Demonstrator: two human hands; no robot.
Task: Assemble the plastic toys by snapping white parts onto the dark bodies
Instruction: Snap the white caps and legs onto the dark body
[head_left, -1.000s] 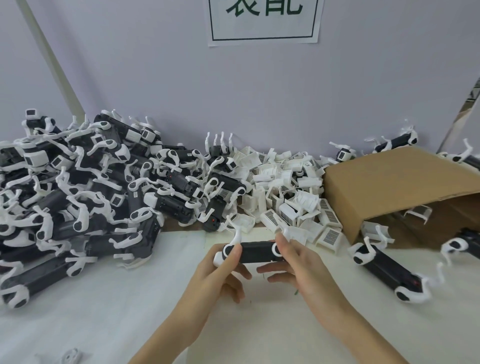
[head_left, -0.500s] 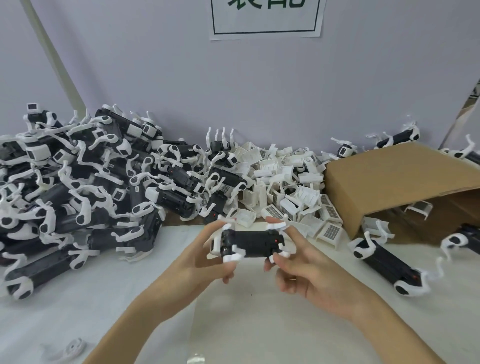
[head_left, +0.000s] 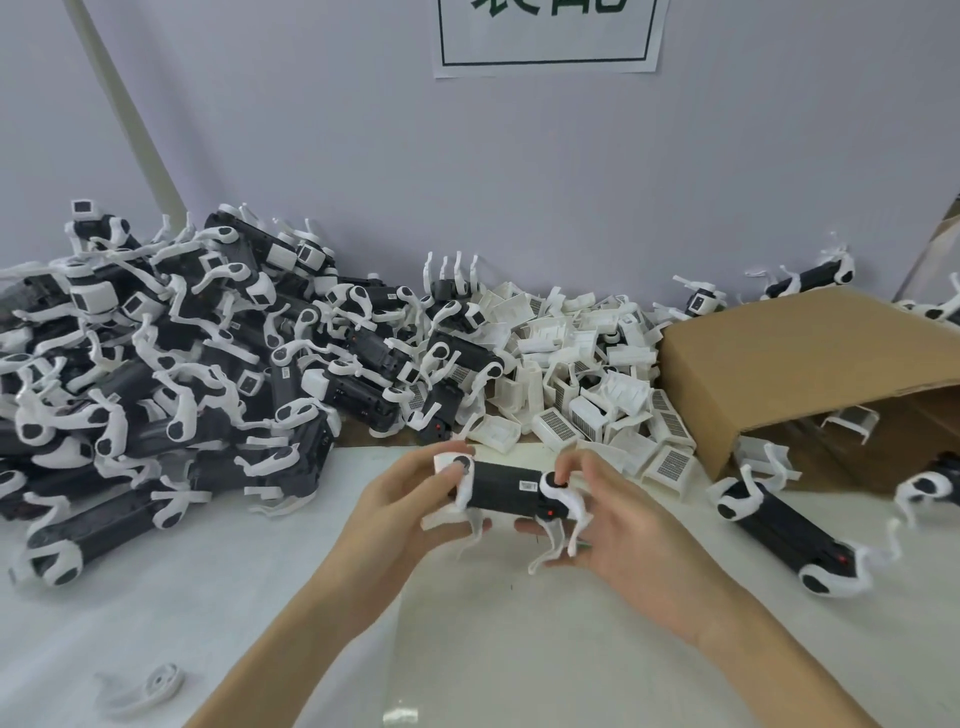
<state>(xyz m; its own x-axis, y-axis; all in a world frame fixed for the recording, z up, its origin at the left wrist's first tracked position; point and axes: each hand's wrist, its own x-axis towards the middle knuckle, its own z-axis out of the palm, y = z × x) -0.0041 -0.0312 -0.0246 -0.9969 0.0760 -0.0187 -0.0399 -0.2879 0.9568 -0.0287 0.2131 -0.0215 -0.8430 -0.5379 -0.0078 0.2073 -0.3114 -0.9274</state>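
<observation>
We hold the dark body (head_left: 501, 487) lying left-to-right between us, left hand (head_left: 410, 499) gripping one end, right hand (head_left: 608, 512) pinching the other.

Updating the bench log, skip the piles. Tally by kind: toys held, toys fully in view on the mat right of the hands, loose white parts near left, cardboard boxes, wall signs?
Held toy: 1
Lone toy on mat: 1
Loose white part: 1
Cardboard box: 1
Wall sign: 1
Total: 5
</observation>
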